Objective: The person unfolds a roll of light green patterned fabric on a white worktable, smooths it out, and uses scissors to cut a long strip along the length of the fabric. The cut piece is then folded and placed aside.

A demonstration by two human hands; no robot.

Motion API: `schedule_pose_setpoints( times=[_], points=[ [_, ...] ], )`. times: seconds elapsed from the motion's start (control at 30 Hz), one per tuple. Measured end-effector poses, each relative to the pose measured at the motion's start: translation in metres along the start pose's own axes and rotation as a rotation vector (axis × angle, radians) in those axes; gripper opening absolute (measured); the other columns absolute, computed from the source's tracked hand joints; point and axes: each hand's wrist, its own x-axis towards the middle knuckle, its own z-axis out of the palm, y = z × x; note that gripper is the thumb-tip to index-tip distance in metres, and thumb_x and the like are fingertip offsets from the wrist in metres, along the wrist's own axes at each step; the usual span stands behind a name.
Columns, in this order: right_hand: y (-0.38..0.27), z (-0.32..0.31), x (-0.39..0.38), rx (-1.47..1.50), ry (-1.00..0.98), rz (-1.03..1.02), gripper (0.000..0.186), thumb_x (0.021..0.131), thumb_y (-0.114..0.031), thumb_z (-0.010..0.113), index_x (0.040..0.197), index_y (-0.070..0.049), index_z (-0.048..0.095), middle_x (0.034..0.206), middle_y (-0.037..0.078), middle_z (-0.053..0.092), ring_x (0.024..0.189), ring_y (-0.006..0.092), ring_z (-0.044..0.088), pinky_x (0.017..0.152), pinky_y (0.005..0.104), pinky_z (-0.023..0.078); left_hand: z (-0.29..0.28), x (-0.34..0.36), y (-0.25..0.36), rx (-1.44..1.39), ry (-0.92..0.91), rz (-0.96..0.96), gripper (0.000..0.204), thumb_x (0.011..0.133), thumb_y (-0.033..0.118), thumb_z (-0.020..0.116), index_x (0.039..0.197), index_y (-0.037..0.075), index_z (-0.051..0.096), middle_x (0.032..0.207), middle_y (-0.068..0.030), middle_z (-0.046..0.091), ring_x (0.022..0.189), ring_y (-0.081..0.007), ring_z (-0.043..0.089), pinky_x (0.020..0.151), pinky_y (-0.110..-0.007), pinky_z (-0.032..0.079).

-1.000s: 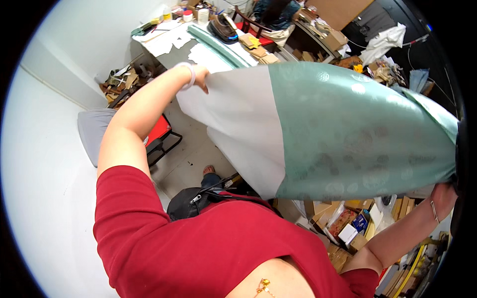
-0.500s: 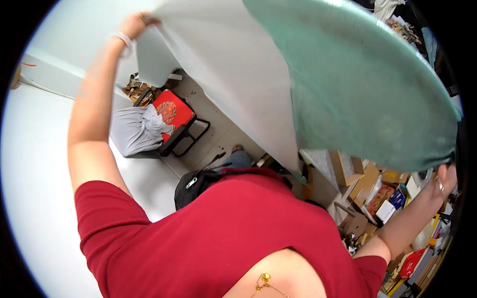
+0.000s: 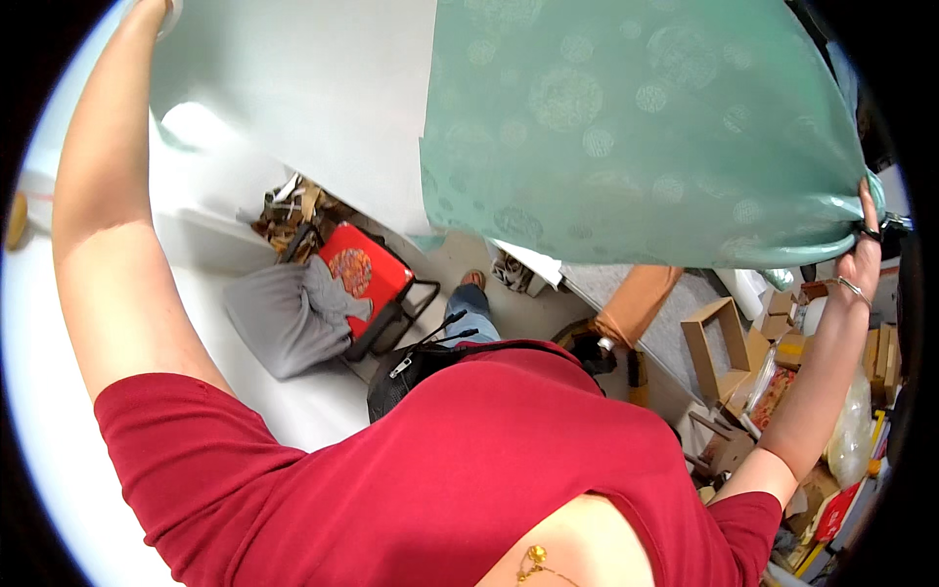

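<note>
A wide sheet of cloth spans the upper part of the view. Its right portion is shiny green cloth point(image 3: 587, 127) with round medallion patterns, and a plain pale grey-white portion point(image 3: 323, 108) joins it along a straight edge. At the far right, my right hand point(image 3: 861, 249) is closed on the gathered edge of the green cloth, a bracelet on its wrist. Something dark beside its fingers is too small to make out. My left arm stretches up to the top left, where my left hand point(image 3: 149, 8) is mostly cut off by the frame; its fingers are hidden.
Below the cloth stands a red-seated chair point(image 3: 367, 269) with a grey cloth point(image 3: 284, 318) draped over it. A brown roll point(image 3: 638, 305), an open cardboard box point(image 3: 716, 347) and piled clutter lie at the right. Scraps point(image 3: 298, 210) sit behind the chair. A white surface point(image 3: 293, 411) borders my left.
The cloth has swung from a slanted, billowing drape to a flatter spread, showing the green pattern. My left hand has moved up and left, mostly out of view; my right hand has risen.
</note>
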Motion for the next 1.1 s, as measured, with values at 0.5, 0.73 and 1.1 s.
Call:
schedule_pose_setpoints(
  times=[0.5, 0.73, 1.1],
  points=[
    [0.107, 0.079, 0.078, 0.111, 0.504, 0.158, 0.036, 0.089, -0.016, 0.077, 0.121, -0.002, 0.069, 0.125, 0.012, 0.069, 0.116, 0.0284, 0.064, 0.107, 0.0441, 0.049, 0.400, 0.262, 0.014, -0.288, 0.038, 0.404, 0.023, 0.093, 0.026, 0.066, 0.108, 0.015, 0.078, 0.107, -0.0181, 0.073, 0.101, -0.0348, 0.070, 0.091, -0.044, 0.055],
    [0.074, 0.083, 0.095, 0.029, 0.608, -0.033, 0.035, 0.090, -0.014, 0.075, 0.121, -0.001, 0.068, 0.126, 0.015, 0.068, 0.114, 0.0311, 0.064, 0.105, 0.0463, 0.049, 0.481, 0.270, 0.087, -0.342, 0.138, 0.479, 0.022, 0.090, 0.028, 0.069, 0.106, 0.015, 0.078, 0.101, -0.0192, 0.073, 0.096, -0.0353, 0.071, 0.086, -0.045, 0.055],
    [0.096, 0.107, 0.089, -0.014, 0.720, -0.146, 0.030, 0.089, -0.006, 0.074, 0.118, 0.000, 0.069, 0.123, 0.018, 0.068, 0.114, 0.0353, 0.063, 0.105, 0.0506, 0.049, 0.494, 0.256, 0.113, -0.409, 0.189, 0.554, 0.022, 0.088, 0.022, 0.072, 0.106, 0.010, 0.073, 0.097, -0.0187, 0.073, 0.090, -0.0346, 0.071, 0.080, -0.043, 0.055]
  ],
)
